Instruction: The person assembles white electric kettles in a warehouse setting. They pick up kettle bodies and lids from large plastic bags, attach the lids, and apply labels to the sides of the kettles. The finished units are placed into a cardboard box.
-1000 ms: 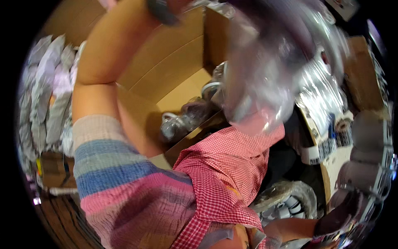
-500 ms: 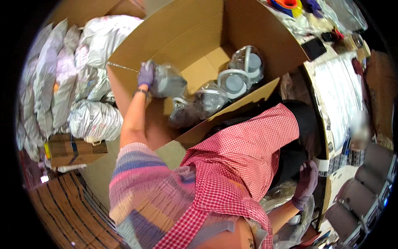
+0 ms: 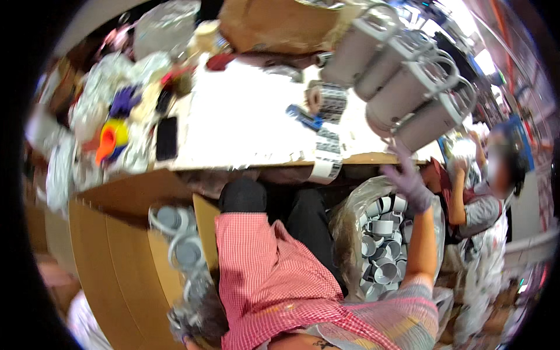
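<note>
My right hand (image 3: 408, 182), in a thin purple glove, is raised with its fingers spread and nothing in it. It is just below a row of grey lidded jugs (image 3: 402, 87) with white handles at the table's right end. Whether a fingertip touches the nearest jug, I cannot tell. Only a sliver of my left hand (image 3: 186, 338) shows at the lower edge, its fingers hidden. It is nearest a plastic-wrapped jug (image 3: 198, 312) in the cardboard box (image 3: 108, 251). Other grey jugs (image 3: 188, 251) in clear bags stand along that box's wall.
Under my right arm is a clear bag (image 3: 347, 224) full of white-and-grey cups (image 3: 382, 233). The white table (image 3: 245, 128) holds a label roll (image 3: 329, 102), a blue tool (image 3: 303, 116) and a black phone (image 3: 167, 138). A co-worker (image 3: 484, 192) sits at the right.
My view has swung right, from the box to the table. My right hand has risen from beside my leg toward the jugs. My left hand has dropped almost out of view.
</note>
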`<state>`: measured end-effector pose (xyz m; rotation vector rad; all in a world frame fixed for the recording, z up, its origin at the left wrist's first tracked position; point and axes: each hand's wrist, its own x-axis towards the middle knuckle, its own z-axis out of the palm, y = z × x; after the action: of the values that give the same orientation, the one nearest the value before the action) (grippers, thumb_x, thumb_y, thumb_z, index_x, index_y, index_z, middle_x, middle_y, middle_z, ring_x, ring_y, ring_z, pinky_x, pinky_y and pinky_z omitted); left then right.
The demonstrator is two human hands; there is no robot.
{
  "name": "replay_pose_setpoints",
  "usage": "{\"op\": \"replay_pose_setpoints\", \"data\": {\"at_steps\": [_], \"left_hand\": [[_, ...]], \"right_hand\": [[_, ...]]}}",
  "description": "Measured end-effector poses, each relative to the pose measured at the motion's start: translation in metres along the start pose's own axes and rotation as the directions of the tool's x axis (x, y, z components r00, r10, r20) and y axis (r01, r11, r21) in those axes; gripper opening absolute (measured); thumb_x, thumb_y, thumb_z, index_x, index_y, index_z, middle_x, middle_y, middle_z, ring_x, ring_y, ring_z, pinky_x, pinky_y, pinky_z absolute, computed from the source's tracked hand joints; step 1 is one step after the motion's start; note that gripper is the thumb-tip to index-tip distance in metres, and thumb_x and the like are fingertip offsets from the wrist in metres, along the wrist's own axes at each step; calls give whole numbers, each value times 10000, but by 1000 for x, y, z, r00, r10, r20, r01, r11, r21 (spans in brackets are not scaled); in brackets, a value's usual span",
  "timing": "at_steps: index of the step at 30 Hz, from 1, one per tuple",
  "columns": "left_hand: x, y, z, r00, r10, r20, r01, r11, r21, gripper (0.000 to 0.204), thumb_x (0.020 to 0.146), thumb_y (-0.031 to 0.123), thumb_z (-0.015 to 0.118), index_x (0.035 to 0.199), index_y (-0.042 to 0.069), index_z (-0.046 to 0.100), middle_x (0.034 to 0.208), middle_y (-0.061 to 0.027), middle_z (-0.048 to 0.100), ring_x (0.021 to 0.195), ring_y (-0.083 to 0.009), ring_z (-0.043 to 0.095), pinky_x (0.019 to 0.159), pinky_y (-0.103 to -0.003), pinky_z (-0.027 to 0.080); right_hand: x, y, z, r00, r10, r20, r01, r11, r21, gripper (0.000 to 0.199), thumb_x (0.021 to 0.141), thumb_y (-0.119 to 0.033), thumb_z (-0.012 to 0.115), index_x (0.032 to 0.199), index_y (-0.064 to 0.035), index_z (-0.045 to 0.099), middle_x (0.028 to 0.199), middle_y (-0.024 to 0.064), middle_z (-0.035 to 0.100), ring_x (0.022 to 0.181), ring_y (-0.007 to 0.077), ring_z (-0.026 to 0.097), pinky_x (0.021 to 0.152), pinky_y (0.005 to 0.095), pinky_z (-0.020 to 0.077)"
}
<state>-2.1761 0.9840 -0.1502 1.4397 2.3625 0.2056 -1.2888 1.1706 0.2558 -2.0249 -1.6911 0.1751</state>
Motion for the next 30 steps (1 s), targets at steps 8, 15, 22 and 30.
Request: {"op": "replay_pose_setpoints", "data": {"at_steps": [8, 15, 22, 30], "left_hand": [[150, 157, -128, 762, -410, -501, 17, 787, -617, 550, 978, 283, 563, 1446, 43, 405, 1456, -164, 422, 1273, -263, 464, 1085, -375, 382], [134, 415, -166, 915, 129, -382, -374, 623, -687, 547, 960, 140, 609, 1458, 58, 398, 1429, -102, 455, 1205, -215, 490, 1025, -339, 401], [52, 568, -192, 749, 581, -318, -603, 398, -691, 524, 911, 29, 565, 1420, 18, 439, 1416, -101, 487, 1240, -219, 501, 1052, -357, 393], [-102, 696, -198, 326, 798, -506, -773, -83, -629, 1006, 725, 664, 724, 1419, -7, 442, 1315, -159, 536, 1252, -281, 479, 1047, -414, 380]], "right_hand": [[187, 204, -181, 479, 551, -684, -14, 784, 621, 549, 852, -363, 690, 1244, 5, 580, 1178, 127, 605, 1054, 267, 581, 913, 396, 465], [230, 218, -145, 394, 728, -561, 256, 499, 828, 628, 866, -649, 587, 1108, -70, 612, 931, 69, 653, 810, 218, 607, 721, 344, 498], [44, 99, -110, 767, -28, -641, 633, -125, 764, 487, 1021, -510, 391, 844, -99, 582, 716, 14, 548, 665, 152, 523, 657, 266, 432], [-113, -77, 27, 895, -67, -441, 441, 274, 854, 230, 953, -276, 576, 963, -48, 608, 906, 92, 622, 859, 199, 598, 840, 327, 466]]}}
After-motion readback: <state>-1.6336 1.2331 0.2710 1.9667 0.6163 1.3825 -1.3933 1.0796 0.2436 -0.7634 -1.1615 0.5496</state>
